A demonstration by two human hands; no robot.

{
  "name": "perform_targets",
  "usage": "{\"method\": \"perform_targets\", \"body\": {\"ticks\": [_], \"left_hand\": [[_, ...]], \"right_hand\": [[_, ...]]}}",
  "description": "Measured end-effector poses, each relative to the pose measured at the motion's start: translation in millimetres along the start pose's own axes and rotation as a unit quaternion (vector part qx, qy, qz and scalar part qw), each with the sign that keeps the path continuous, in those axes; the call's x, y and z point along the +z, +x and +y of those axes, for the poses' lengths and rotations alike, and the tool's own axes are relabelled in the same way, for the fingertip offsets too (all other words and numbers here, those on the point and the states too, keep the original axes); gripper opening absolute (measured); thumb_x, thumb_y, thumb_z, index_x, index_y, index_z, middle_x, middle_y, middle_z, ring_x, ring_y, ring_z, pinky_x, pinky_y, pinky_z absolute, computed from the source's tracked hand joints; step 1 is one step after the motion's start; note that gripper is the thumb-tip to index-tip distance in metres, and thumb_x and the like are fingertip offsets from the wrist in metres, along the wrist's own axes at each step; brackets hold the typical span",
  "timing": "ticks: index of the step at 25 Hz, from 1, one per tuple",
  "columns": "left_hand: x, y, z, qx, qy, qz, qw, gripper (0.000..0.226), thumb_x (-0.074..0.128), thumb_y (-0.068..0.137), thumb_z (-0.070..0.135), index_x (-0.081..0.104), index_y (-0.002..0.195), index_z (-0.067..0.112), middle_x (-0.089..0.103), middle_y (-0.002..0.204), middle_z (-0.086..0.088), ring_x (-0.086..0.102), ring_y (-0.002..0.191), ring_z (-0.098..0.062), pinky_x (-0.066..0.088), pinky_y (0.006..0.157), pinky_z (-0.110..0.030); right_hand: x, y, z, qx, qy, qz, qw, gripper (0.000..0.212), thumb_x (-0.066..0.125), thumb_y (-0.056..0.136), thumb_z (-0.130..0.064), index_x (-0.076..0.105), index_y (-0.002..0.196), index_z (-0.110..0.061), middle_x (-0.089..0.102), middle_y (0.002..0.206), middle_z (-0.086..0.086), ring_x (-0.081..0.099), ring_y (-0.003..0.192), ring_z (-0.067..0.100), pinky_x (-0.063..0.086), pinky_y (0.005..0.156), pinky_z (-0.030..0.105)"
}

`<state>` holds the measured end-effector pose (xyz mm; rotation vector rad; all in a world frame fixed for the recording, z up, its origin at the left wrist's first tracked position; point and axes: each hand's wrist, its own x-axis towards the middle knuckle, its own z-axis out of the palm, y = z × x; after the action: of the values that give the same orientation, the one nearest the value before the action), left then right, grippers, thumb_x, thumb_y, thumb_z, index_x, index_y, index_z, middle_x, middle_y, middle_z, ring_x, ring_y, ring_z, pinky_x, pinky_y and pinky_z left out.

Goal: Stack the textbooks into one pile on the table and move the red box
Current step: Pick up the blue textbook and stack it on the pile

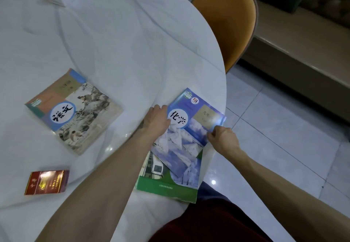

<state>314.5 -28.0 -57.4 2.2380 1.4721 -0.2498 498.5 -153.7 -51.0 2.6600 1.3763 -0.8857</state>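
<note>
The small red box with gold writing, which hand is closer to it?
Left. The left hand rests on the blue textbook's left edge, right of and beyond the small red box. The right hand pinches the book's far right edge.

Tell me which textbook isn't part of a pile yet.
The beige painted-cover textbook, lying alone on the table's left. The blue textbook already rests on the green one.

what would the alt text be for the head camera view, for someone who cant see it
A person's left hand and right hand grip a blue textbook lying askew on a green textbook at the white table edge. A third textbook and a red box lie apart to the left.
</note>
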Motion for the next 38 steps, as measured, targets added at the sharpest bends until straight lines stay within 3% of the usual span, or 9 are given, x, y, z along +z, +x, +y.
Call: {"method": "perform_targets", "body": {"ticks": [2, 5, 12, 18, 23, 27, 31, 35, 38], "left_hand": [[0.0, 1.4, -0.6, -0.016, -0.023, 0.001, 1.0, 0.045, 0.053, 0.093, 0.025, 0.044, 0.132, 0.005, 0.049, 0.128, -0.02, 0.048, 0.117, -0.035, 0.046, 0.094, -0.043], [0.5, 3.4, -4.0, -0.037, -0.078, -0.004, 0.996, 0.038, 0.054, 0.092, 0.02, 0.05, 0.126, 0.003, 0.057, 0.122, -0.021, 0.056, 0.11, -0.036, 0.05, 0.089, -0.042], [-3.9, -11.0, -9.7, -0.089, -0.304, 0.029, 0.948, 0.028, 0.057, 0.091, 0.009, 0.063, 0.118, 0.005, 0.066, 0.098, -0.015, 0.055, 0.085, -0.022, 0.042, 0.075, -0.025], [-18.7, -26.6, -21.0, -0.129, -0.448, 0.064, 0.882, 0.024, 0.056, 0.092, 0.01, 0.063, 0.115, 0.009, 0.063, 0.096, -0.009, 0.056, 0.086, -0.024, 0.044, 0.07, -0.025], [-39.3, -38.2, -43.4, -0.171, -0.533, 0.134, 0.818, 0.02, 0.054, 0.093, 0.008, 0.063, 0.111, 0.011, 0.066, 0.103, -0.012, 0.058, 0.085, -0.024, 0.047, 0.074, -0.031], [-57.9, -46.1, -68.6, -0.186, -0.55, 0.209, 0.787, 0.017, 0.053, 0.092, 0.004, 0.063, 0.099, 0.015, 0.065, 0.097, -0.007, 0.06, 0.086, -0.023, 0.047, 0.075, -0.033], [-77.6, -54.5, -97.1, -0.22, -0.547, 0.263, 0.763, 0.019, 0.052, 0.094, 0.004, 0.062, 0.11, 0.002, 0.063, 0.096, -0.009, 0.056, 0.085, -0.021, 0.045, 0.075, -0.032], [-90.1, -64.1, -132.0, -0.273, -0.554, 0.302, 0.726, 0.022, 0.055, 0.093, 0.011, 0.061, 0.114, 0.006, 0.065, 0.103, -0.007, 0.059, 0.088, -0.021, 0.049, 0.079, -0.034], [-93.6, -70.0, -158.1, -0.303, -0.553, 0.326, 0.704, 0.021, 0.056, 0.091, 0.009, 0.062, 0.11, 0.003, 0.062, 0.095, -0.008, 0.057, 0.075, -0.02, 0.046, 0.066, -0.03]], "right_hand": [[7.9, -1.2, -0.8, 0.051, 0.135, -0.023, 0.989, 0.025, 0.054, 0.091, -0.034, 0.055, 0.091, -0.009, 0.065, 0.103, 0.016, 0.062, 0.077, 0.028, 0.05, 0.06, 0.031], [12.6, -4.1, -3.7, 0.163, 0.392, -0.035, 0.905, 0.023, 0.064, 0.087, -0.021, 0.044, 0.077, -0.015, 0.061, 0.105, 0.018, 0.065, 0.073, 0.027, 0.055, 0.053, 0.026], [8.6, -6.3, -5.6, 0.219, 0.516, -0.028, 0.828, 0.029, 0.065, 0.086, -0.008, 0.046, 0.108, -0.008, 0.055, 0.108, 0.015, 0.06, 0.089, 0.025, 0.056, 0.063, 0.031], [-23.1, 4.4, -31.5, 0.161, 0.487, -0.064, 0.856, 0.024, 0.059, 0.092, -0.014, 0.054, 0.113, -0.004, 0.056, 0.109, 0.012, 0.058, 0.099, 0.024, 0.053, 0.082, 0.039], [-48.5, 20.9, -76.8, 0.054, 0.463, -0.071, 0.882, 0.003, 0.055, 0.093, -0.005, 0.056, 0.096, -0.005, 0.06, 0.099, 0.017, 0.06, 0.083, 0.028, 0.054, 0.063, 0.034], [-61.1, 32.2, -122.0, -0.023, 0.441, -0.103, 0.891, 0.01, 0.051, 0.092, 0.003, 0.057, 0.091, -0.005, 0.059, 0.094, 0.019, 0.059, 0.065, 0.023, 0.051, 0.056, 0.031], [-70.1, 41.6, -173.6, -0.1, 0.4, -0.112, 0.904, 0.026, 0.049, 0.09, 0.01, 0.058, 0.114, 0.008, 0.059, 0.099, 0.019, 0.06, 0.077, 0.031, 0.053, 0.072, 0.039], [-71.6, 48.3, -231.7, -0.154, 0.376, -0.117, 0.906, 0.027, 0.053, 0.091, 0.004, 0.059, 0.117, 0.006, 0.063, 0.108, 0.019, 0.061, 0.089, 0.03, 0.055, 0.085, 0.042], [-64.4, 53.9, -273.9, -0.181, 0.362, -0.128, 0.905, 0.026, 0.055, 0.09, 0.002, 0.062, 0.115, 0.003, 0.065, 0.109, 0.019, 0.061, 0.088, 0.027, 0.056, 0.086, 0.041]]}}
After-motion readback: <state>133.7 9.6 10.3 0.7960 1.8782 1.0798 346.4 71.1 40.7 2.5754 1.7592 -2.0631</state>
